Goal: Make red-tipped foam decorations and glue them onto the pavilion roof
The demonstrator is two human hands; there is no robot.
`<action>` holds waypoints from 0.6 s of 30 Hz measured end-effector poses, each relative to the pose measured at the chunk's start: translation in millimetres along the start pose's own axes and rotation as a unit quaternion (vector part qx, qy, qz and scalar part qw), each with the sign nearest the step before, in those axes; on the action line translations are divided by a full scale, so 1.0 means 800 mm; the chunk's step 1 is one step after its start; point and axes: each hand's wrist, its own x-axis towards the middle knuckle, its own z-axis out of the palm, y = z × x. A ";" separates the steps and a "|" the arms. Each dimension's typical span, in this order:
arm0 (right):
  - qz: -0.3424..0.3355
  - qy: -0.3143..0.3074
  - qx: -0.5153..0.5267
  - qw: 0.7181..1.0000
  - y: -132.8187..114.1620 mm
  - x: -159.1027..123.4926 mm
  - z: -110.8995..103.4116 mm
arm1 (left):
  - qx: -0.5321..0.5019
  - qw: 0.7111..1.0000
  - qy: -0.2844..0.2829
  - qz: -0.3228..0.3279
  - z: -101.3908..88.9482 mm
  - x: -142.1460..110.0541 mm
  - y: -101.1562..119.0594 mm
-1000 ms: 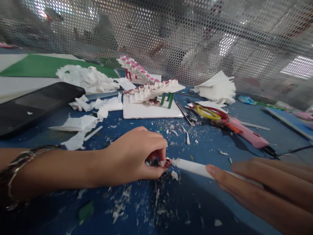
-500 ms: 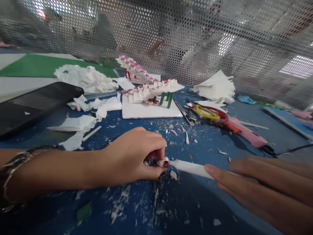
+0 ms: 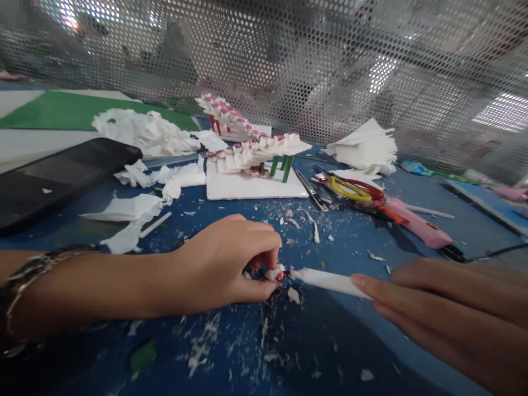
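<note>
My left hand [image 3: 235, 258] is closed in a pinch near the middle, holding a small white piece smeared with dark red [image 3: 275, 274]. Something dark shows inside the curl of its fingers, too hidden to name. From the right, my right hand [image 3: 449, 308] grips a slim brush with a long white handle [image 3: 330, 280]. Its dark red tip lies right at the end of the small piece; whether they touch I cannot tell. Behind my hands, a row of white pieces with dark red ends [image 3: 256, 151] rests on green legs above a white board [image 3: 256, 190].
A second row with pink ends [image 3: 231, 113] stands behind. At left lie a black phone [image 3: 66, 181] and crumpled tissue [image 3: 140, 132]. To the right are yellow-and-red-handled scissors [image 3: 350, 187], a pink corded tool [image 3: 416, 223] and stacked tissue [image 3: 363, 146]. White scraps litter the blue table [image 3: 231, 352].
My right hand and the brush have shifted slightly right, drawing the tip back a little from the small piece; more dark red shows on it. My left hand stays in place.
</note>
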 end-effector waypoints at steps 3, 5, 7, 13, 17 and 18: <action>0.001 0.021 0.029 0.999 0.002 -0.001 0.004 | -0.005 1.000 0.005 0.001 0.001 0.000 -0.001; 0.011 0.008 0.042 0.999 0.004 -0.001 0.006 | -0.006 1.000 0.006 0.001 0.001 0.000 -0.001; 0.020 -0.001 0.040 0.999 0.004 0.000 0.008 | -0.004 1.000 0.003 -0.004 0.000 0.001 -0.001; 0.038 0.031 0.060 0.997 0.003 0.001 0.008 | -0.001 1.000 -0.002 -0.015 -0.001 0.001 0.000; 0.035 0.002 0.070 0.997 0.002 0.000 0.009 | -0.006 1.000 0.002 -0.023 -0.001 0.002 0.000; 0.033 0.002 0.064 0.997 0.002 0.001 0.009 | -0.007 1.000 0.002 -0.026 0.000 0.002 0.000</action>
